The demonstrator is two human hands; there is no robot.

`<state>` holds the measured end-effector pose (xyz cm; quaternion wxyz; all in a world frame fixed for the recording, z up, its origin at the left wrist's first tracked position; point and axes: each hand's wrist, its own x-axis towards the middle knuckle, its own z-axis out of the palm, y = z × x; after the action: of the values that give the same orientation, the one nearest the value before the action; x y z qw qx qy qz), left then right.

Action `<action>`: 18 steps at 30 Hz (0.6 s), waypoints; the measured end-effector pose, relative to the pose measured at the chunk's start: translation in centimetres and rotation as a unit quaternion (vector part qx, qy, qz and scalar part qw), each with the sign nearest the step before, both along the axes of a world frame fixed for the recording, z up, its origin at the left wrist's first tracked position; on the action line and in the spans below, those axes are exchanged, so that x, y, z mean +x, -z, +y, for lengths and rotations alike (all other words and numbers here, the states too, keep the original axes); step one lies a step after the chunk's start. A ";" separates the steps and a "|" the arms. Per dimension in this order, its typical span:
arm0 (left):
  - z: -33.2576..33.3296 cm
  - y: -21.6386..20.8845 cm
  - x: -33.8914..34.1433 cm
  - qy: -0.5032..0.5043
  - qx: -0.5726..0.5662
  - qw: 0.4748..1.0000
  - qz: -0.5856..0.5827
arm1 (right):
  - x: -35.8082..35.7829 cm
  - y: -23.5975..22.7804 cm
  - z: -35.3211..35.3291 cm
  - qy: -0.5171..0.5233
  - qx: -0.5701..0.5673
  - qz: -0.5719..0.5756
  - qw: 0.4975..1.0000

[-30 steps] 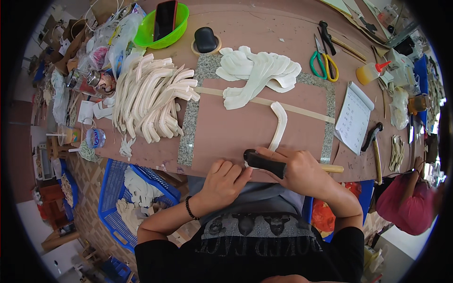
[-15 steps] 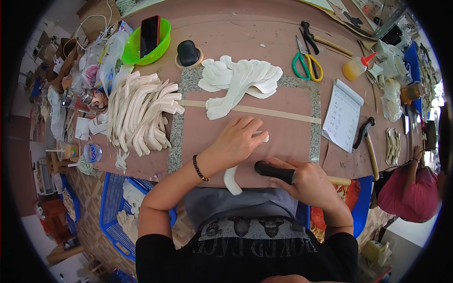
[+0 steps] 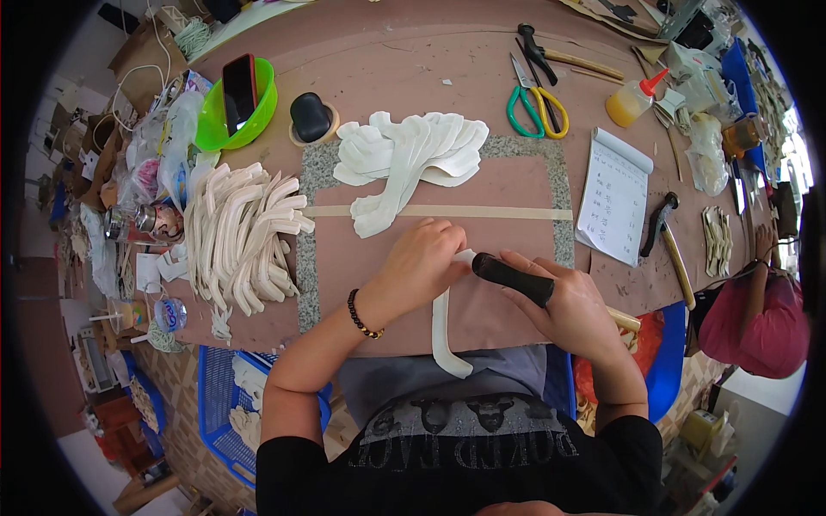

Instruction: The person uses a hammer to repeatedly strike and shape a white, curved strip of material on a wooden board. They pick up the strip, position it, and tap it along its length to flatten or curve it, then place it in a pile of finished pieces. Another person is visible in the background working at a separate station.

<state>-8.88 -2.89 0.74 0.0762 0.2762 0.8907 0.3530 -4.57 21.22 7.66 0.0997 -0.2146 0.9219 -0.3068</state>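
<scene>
My left hand (image 3: 422, 261) pinches the upper end of a pale, bent strip (image 3: 442, 335). The strip's lower part hangs over the table's near edge toward my lap. In my closed right hand (image 3: 575, 311) is a hammer (image 3: 514, 278) with a thick dark head and a wooden handle. Its head lies right beside my left fingertips, by the strip's end; whether they touch, I cannot tell. Beyond my hands, flat white strips (image 3: 411, 155) overlap in a fanned heap on the board. Left of it is a large pile of cream-coloured bent strips (image 3: 241, 232).
Scissors (image 3: 535, 107) lie at the far side, near another hammer (image 3: 538, 52). A glue bottle (image 3: 631, 101), a notepad (image 3: 615, 193) and a third hammer (image 3: 667, 236) are at the right. A green bowl (image 3: 265, 99) holds a phone. Blue baskets (image 3: 215, 404) stand below; a person in red (image 3: 753, 331) is at right.
The hammer head has come up and left, close to my left fingertips. More of the strip now shows below my left hand. The whole view has shifted slightly.
</scene>
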 end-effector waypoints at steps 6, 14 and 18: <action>0.5 0.3 -0.7 0.048 0.063 0.996 0.046 | 0.0 -0.8 0.2 -0.007 0.014 -0.020 1.000; -0.3 1.1 -0.5 0.065 0.068 0.994 0.050 | -0.4 -0.1 0.3 0.006 -0.010 -0.020 1.000; -0.4 0.9 0.2 0.088 0.052 0.988 0.118 | -1.6 0.1 1.2 -0.012 -0.007 -0.043 0.999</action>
<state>-8.66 -3.26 -0.19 -0.0127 0.3964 0.8463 0.3556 -6.15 22.45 7.56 0.1415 -0.2131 0.9120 -0.3206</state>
